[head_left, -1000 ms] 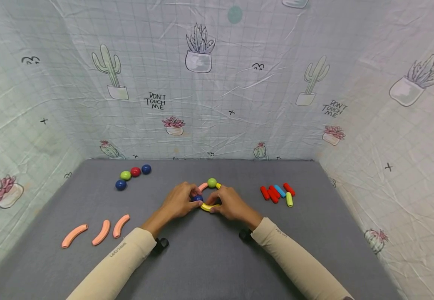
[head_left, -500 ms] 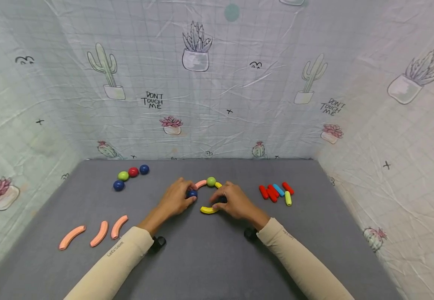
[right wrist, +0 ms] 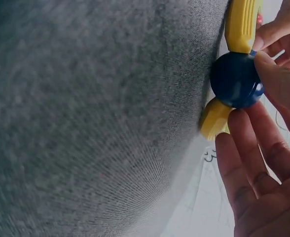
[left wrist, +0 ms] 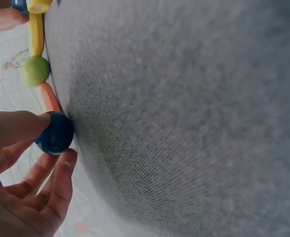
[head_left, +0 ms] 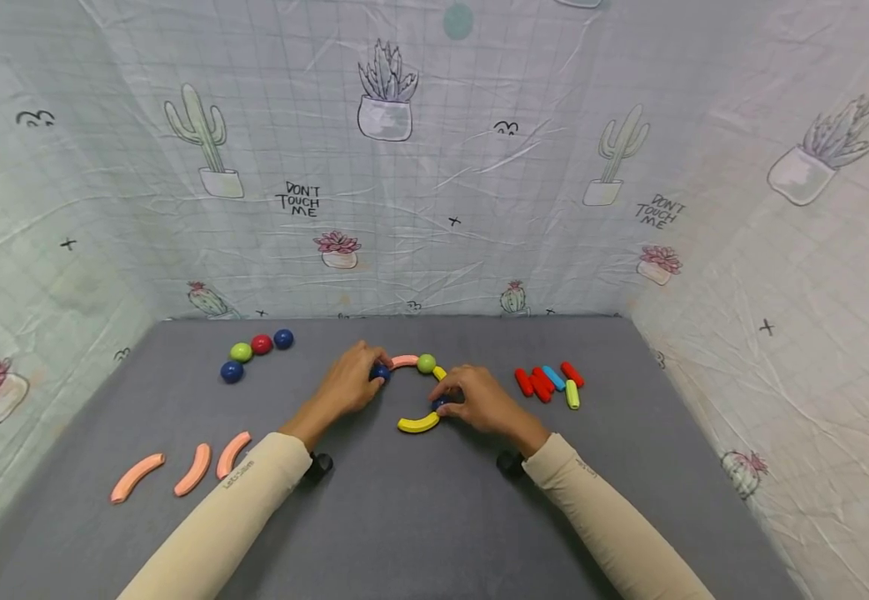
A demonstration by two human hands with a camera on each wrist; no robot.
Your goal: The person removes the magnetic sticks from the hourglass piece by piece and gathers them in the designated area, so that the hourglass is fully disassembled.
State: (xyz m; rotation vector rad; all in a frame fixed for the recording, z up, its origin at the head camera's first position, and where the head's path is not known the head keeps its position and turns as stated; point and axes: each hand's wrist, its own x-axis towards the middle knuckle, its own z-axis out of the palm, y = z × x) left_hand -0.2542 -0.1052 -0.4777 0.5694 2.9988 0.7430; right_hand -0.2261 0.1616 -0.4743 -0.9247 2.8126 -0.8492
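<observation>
Your left hand point(head_left: 344, 385) pinching dark blue glossy ball point(left wrist: 54, 133) at pink curved stick's point(head_left: 405, 361) end, mid-table. Your right hand point(head_left: 479, 400) pinching second dark blue ball point(right wrist: 236, 80), joining two yellow curved sticks point(head_left: 418, 423) there.

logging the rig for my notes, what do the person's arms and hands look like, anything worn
Both hands, left hand and right hand, are bare. Each forearm wears a long beige sleeve with small dark lettering near the cuff. A small black device sits at each wrist.
</observation>
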